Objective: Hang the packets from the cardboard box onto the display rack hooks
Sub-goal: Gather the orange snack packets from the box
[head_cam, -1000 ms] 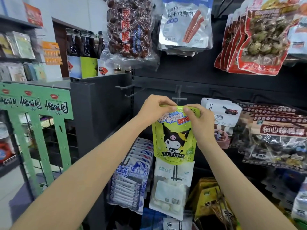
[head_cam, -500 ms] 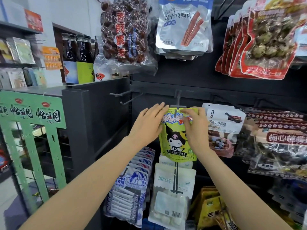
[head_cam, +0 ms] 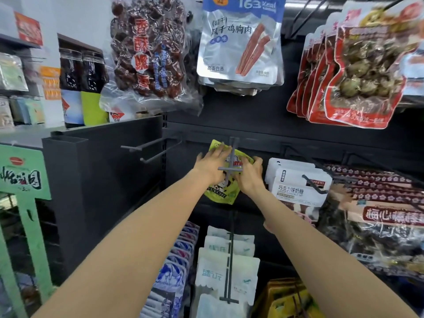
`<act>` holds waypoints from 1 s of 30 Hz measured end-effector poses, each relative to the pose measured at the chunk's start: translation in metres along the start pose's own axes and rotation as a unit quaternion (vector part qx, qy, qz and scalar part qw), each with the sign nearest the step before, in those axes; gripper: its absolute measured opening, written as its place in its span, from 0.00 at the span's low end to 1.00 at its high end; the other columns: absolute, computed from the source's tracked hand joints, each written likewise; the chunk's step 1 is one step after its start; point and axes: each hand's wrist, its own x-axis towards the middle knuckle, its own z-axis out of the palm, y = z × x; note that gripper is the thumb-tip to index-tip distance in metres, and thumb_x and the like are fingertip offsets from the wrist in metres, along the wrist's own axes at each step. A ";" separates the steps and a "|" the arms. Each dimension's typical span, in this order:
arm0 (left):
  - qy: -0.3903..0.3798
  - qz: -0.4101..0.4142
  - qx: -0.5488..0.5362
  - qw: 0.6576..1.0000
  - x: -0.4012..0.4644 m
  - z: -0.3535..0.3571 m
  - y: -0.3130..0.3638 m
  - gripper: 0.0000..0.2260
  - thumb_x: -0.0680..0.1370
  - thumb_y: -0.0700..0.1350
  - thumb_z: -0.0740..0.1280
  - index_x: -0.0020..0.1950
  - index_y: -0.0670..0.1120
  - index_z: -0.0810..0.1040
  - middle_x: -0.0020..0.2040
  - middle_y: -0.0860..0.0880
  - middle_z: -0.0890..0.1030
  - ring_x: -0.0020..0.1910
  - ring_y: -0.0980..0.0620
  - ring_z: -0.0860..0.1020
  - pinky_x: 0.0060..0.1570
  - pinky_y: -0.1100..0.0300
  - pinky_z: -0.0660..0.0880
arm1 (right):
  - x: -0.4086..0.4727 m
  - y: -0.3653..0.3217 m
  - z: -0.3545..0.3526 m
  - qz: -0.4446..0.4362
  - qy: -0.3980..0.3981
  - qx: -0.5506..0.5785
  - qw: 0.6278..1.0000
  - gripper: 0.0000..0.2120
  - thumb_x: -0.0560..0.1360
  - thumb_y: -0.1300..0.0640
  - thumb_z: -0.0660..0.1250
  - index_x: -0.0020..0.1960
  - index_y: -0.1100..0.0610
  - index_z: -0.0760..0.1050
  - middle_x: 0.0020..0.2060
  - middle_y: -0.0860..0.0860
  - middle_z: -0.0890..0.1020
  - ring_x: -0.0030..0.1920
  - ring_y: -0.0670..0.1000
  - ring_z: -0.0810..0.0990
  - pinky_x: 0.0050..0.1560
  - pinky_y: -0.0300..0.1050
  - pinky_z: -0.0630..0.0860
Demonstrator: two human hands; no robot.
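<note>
Packet [head_cam: 223, 193] between both hands (on hook [head_cam: 230, 166]).

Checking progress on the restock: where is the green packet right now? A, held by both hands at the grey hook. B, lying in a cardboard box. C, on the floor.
A: the left hand and right hand hold the green packet at the grey hook.

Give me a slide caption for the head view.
Both hands, left hand and right hand, push a green packet along a rack hook.
</note>
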 end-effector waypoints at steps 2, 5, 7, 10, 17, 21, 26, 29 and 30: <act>-0.010 -0.002 -0.007 1.000 0.005 0.003 0.001 0.39 0.78 0.44 0.65 0.77 0.50 0.39 0.78 0.50 0.41 0.77 0.47 0.46 0.74 0.42 0.49 | 0.003 0.002 0.003 -0.019 -0.010 -0.021 1.000 0.25 0.76 0.63 0.63 0.71 0.62 0.62 0.71 0.62 0.59 0.70 0.62 0.61 0.67 0.50 0.62; -0.007 -0.007 0.000 1.000 0.006 0.005 0.004 0.38 0.78 0.41 0.64 0.77 0.49 0.40 0.78 0.49 0.41 0.77 0.47 0.46 0.74 0.42 0.49 | 0.001 -0.002 0.000 -0.053 0.007 0.008 0.999 0.30 0.77 0.56 0.61 0.76 0.53 0.52 0.76 0.54 0.50 0.72 0.58 0.61 0.66 0.53 0.67; -0.005 -0.013 -0.004 1.000 0.001 0.006 0.004 0.35 0.79 0.42 0.62 0.78 0.50 0.41 0.78 0.49 0.42 0.77 0.48 0.47 0.74 0.43 0.49 | -0.007 -0.005 0.000 -0.080 0.052 -0.004 0.995 0.29 0.79 0.55 0.59 0.76 0.46 0.49 0.76 0.47 0.48 0.68 0.52 0.63 0.58 0.49 0.73; 0.046 -0.018 -0.019 0.999 -0.009 0.006 0.003 0.31 0.78 0.42 0.61 0.77 0.48 0.50 0.77 0.47 0.53 0.75 0.46 0.54 0.72 0.46 0.55 | -0.027 -0.006 0.001 -0.063 0.086 0.026 0.994 0.27 0.78 0.60 0.62 0.75 0.55 0.58 0.74 0.54 0.54 0.70 0.54 0.61 0.65 0.47 0.67; 0.172 -0.055 -0.157 0.971 -0.069 -0.002 -0.020 0.11 0.77 0.41 0.60 0.58 0.46 0.74 0.52 0.45 0.80 0.52 0.41 0.77 0.48 0.50 0.75 | -0.074 -0.035 0.011 -0.089 -0.053 0.076 0.992 0.09 0.79 0.61 0.61 0.53 0.62 0.79 0.48 0.57 0.82 0.50 0.56 0.79 0.46 0.43 0.68; 0.117 -0.106 -0.279 0.947 -0.130 0.002 -0.059 0.07 0.77 0.41 0.63 0.52 0.47 0.79 0.47 0.45 0.82 0.46 0.47 0.80 0.50 0.50 0.78 | -0.116 -0.076 0.027 -0.113 -0.097 0.132 0.980 0.08 0.78 0.61 0.61 0.51 0.59 0.79 0.45 0.53 0.83 0.45 0.54 0.81 0.48 0.46 0.75; 0.109 -0.206 -0.294 0.927 -0.240 0.009 -0.127 0.06 0.78 0.40 0.63 0.47 0.47 0.79 0.39 0.48 0.84 0.34 0.52 0.81 0.42 0.59 0.79 | -0.180 -0.141 0.075 -0.146 -0.202 0.151 0.956 0.10 0.76 0.62 0.61 0.49 0.55 0.80 0.37 0.48 0.82 0.38 0.46 0.78 0.36 0.30 0.71; 0.084 -0.280 -0.294 0.910 -0.315 0.018 -0.171 0.05 0.79 0.40 0.63 0.46 0.45 0.78 0.38 0.48 0.83 0.30 0.56 0.79 0.37 0.62 0.78 | -0.231 -0.185 0.117 -0.171 -0.281 0.160 0.931 0.09 0.77 0.62 0.61 0.49 0.55 0.80 0.38 0.50 0.83 0.38 0.50 0.81 0.42 0.41 0.78; 0.076 -0.301 -0.290 0.905 -0.341 0.023 -0.185 0.05 0.79 0.40 0.63 0.47 0.45 0.78 0.37 0.48 0.83 0.29 0.57 0.78 0.34 0.66 0.76 | -0.249 -0.199 0.131 -0.173 -0.307 0.164 0.921 0.09 0.77 0.61 0.61 0.49 0.55 0.80 0.38 0.52 0.84 0.39 0.52 0.82 0.45 0.47 0.79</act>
